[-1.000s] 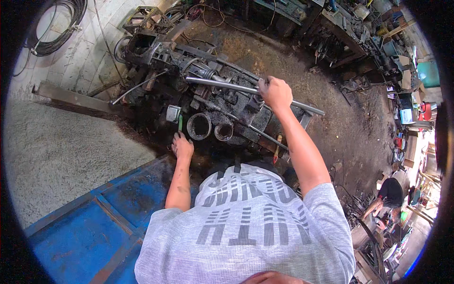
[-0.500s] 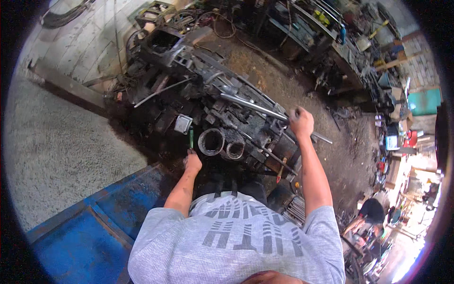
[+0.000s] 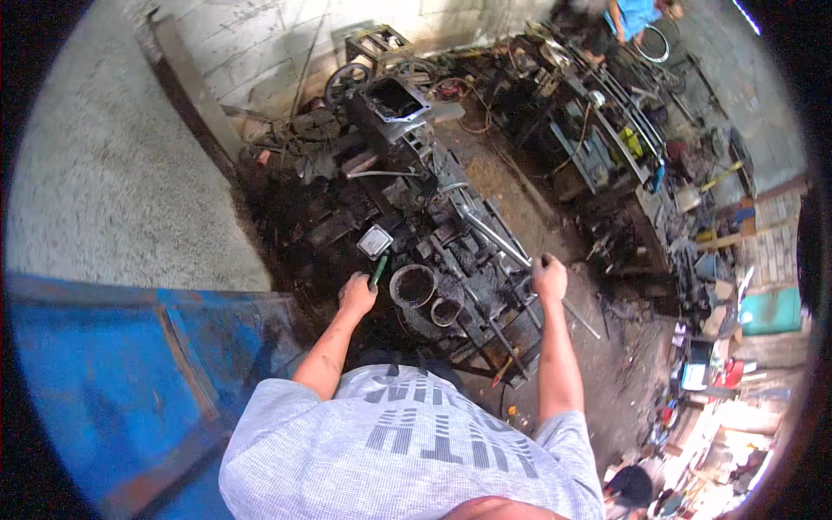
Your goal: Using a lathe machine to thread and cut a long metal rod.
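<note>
Slanting across the right side of a dark machine assembly, a long metal bar is held by the right grip, which is clamped around it between its two ends. The far end of the bar is seen above the assembly; whether contact is made there cannot be told. Its near end is extended past the hand, over the stained floor. A green handle is held by the left grip, the fingers being closed around its lower part. Just beyond the handle's upper end, a square silver-grey container is noted at the left of the assembly; its contents cannot be made out. Two round cylinder openings, one larger than the other, are found side by side to the right of the handle. A hollow rectangular housing is located at the assembly's far end. The lower left is occupied by a blue metal panel, bordered by a rough grey slab. At upper right, a cluttered surface is laden with metal parts, and beyond it a person in blue is observed beside a pale ring.
</note>
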Available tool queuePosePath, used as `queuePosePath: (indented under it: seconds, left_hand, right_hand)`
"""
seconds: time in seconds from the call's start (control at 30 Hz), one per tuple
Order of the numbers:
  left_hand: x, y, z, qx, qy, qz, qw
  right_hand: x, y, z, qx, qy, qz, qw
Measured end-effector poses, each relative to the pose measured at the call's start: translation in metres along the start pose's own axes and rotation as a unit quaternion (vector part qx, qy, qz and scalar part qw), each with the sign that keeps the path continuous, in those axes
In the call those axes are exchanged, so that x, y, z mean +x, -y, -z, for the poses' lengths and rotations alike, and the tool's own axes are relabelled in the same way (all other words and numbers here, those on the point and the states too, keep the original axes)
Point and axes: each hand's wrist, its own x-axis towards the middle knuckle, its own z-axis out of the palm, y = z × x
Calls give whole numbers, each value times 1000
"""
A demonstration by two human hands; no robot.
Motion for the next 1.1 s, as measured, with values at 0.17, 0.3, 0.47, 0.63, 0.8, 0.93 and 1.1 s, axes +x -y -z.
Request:
queuePosePath:
  seconds: [0.17,0.3,0.47,0.63,0.8,0.93,1.1]
  left_hand:
    - [-11,-58,32,-65,-46,-55,995]
    - [2,-91,60,-109,-86,-43,989]
    - [28,-83,83,-247,-155,-9,956]
    - [62,-97,117,-262,-243,-46,933]
    - [124,-105,143,-328,-95,-141,929]
    - [210,-79,155,-311,21,-260,914]
    - [331,-53,197,-340,59,-228,910]
  right_hand:
    - [-1,84,-4,176,9,142,974]
    - [-9,123,-25,493,94,61,863]
    - [-27,185,-41,590,319,2,742]
    - [-8,237,-81,584,409,-44,700]
    - [27,285,-119,735,498,-322,328]
    - [50,327,-118,763,326,-421,367]
    - [71,373,-63,823,151,-487,249]
